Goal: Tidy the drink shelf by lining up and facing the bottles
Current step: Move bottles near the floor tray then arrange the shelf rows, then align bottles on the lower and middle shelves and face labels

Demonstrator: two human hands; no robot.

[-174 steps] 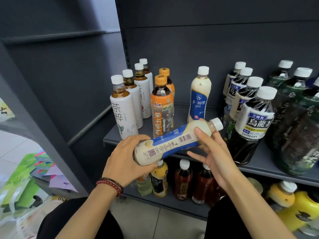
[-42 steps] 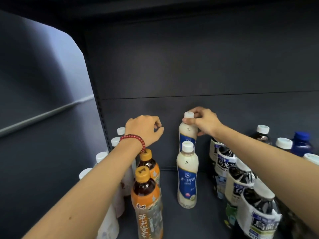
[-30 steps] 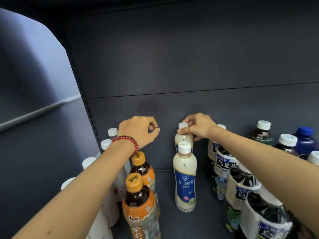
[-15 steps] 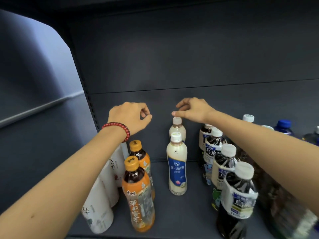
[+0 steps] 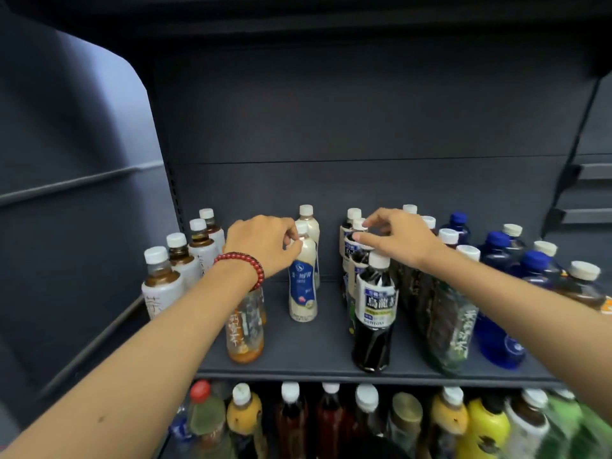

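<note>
Head view showed the shelf [image 5: 298, 356] partly tidied. At far left, four white-capped tea bottles [image 5: 161, 283] stood in a file running front to back, labels hard to read from this angle. Next came the orange bottles [image 5: 245, 329], mostly hidden behind the left forearm, so their facing could not be judged. The left hand [image 5: 261, 243] was curled round the neck of the front milk-tea bottle [image 5: 302, 286], fingertips pinching just under the cap; its blue label faced forward, and a second one stood directly behind it — that pair looked lined up. A bare gap of shelf lay between this file and the oolong row [image 5: 376, 306]. The right hand [image 5: 397, 240] hovered over the rear oolong caps, fingers loosely spread and touching a cap, clamped on nothing that I could see. The front oolong faced out. Further right, the dark green-labelled bottles [image 5: 453, 329] leaned and the blue bottles [image 5: 496, 339] sat unevenly — those probably remained to be straightened.
</note>
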